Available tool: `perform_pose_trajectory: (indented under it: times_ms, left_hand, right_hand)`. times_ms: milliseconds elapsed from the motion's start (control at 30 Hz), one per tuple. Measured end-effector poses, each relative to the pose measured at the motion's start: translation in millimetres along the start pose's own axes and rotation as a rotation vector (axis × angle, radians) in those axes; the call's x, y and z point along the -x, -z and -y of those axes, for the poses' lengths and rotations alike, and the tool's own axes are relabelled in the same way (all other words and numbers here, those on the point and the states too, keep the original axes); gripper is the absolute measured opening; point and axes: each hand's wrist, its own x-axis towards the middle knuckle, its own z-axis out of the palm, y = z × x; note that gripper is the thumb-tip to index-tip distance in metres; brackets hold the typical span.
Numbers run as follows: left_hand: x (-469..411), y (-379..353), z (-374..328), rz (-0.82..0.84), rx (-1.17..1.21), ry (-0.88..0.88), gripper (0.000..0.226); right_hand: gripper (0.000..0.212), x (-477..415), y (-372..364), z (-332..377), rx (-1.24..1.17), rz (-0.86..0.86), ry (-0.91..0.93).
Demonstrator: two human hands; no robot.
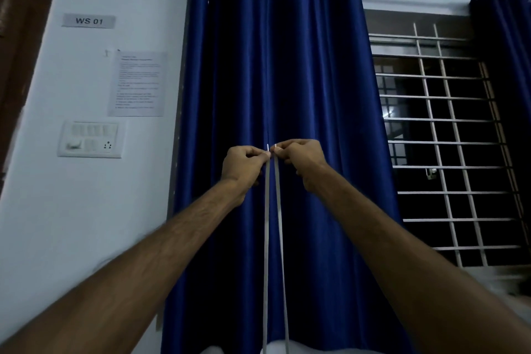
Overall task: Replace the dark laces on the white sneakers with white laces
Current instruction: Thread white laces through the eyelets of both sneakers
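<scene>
Pinching white lace tips, left hand, right hand, flat strands hanging taut, parallel

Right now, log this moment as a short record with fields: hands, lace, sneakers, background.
left hand: pinches one lace tip, raised
right hand: pinches the other tip, level with the left
white lace: two strands hang side by side, running down out of frame
sneakers: not in view
background: blue curtain, barred window
</scene>
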Motion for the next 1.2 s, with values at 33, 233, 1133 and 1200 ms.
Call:
perform_pose_trajectory:
  times_ms: [33,233,1133,1200]
  left_hand:
    - [-0.3,0.1,-0.6,0.003,-0.013,-0.008,0.013]
    - [-2.5,0.7,-0.3,0.001,-0.035,-0.004,0.012]
    - [124.9,57.0,206.2,0.117,-0.557,0.337,0.013]
    - [161.4,47.9,237.9,0.209,-0.639,0.4,0.013]
  right_hand:
    - [0.014,0.0,1.0,1.6,0.0,0.002,-0.001]
    - [0.017,-1.4,5.0,3.3,-0.026,0.008,-0.045]
    - [0.006,84.4,23.9,-177.4,0.226,0.192,-0.219]
    - [0.005,115.8,19.2,-225.4,0.204,0.249,-0.301]
